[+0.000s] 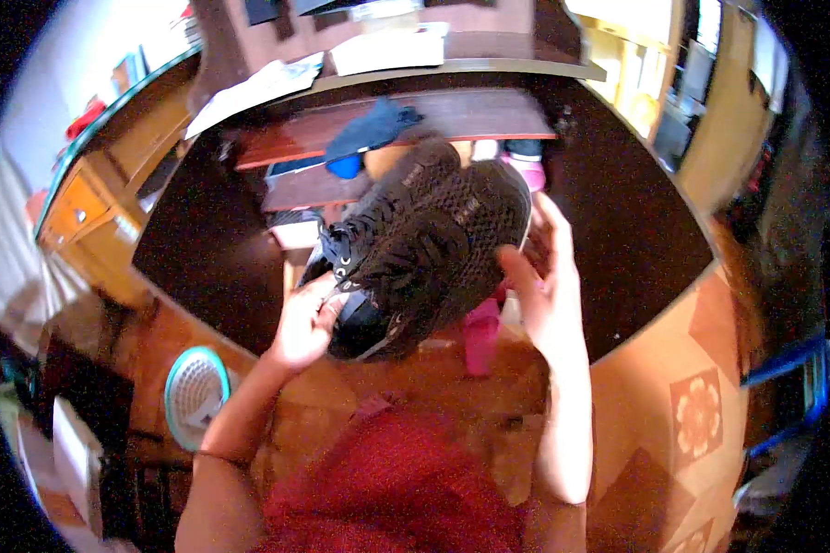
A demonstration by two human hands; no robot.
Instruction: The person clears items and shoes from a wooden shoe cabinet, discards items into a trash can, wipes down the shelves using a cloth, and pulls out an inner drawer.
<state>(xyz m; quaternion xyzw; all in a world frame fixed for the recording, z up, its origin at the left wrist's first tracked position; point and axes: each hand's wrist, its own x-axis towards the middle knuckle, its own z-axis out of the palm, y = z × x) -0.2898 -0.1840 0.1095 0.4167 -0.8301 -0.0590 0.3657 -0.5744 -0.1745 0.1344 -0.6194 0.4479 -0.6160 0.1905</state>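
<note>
A pair of dark laced shoes [443,240] is held up side by side in the middle of the view, toes pointing up and to the right. My left hand [306,323] pinches them at the heel openings, thumb and fingers closed on the rims. Along the right side of the nearer shoe lies my right hand [546,276], its thumb and fingers apart around the edge near the toe; whether it bears any weight cannot be made out. Behind the shoes, a dark blue cloth item [369,129] rests on a reddish shelf [489,118].
A dark cabinet [636,212] with papers [389,50] on top spreads around the shelf. Pink items [481,339] show below the shoes. At lower left stands a teal-rimmed basket [196,398] on the floor. A wooden desk [88,205] is at left, blue metal bars [798,387] at right.
</note>
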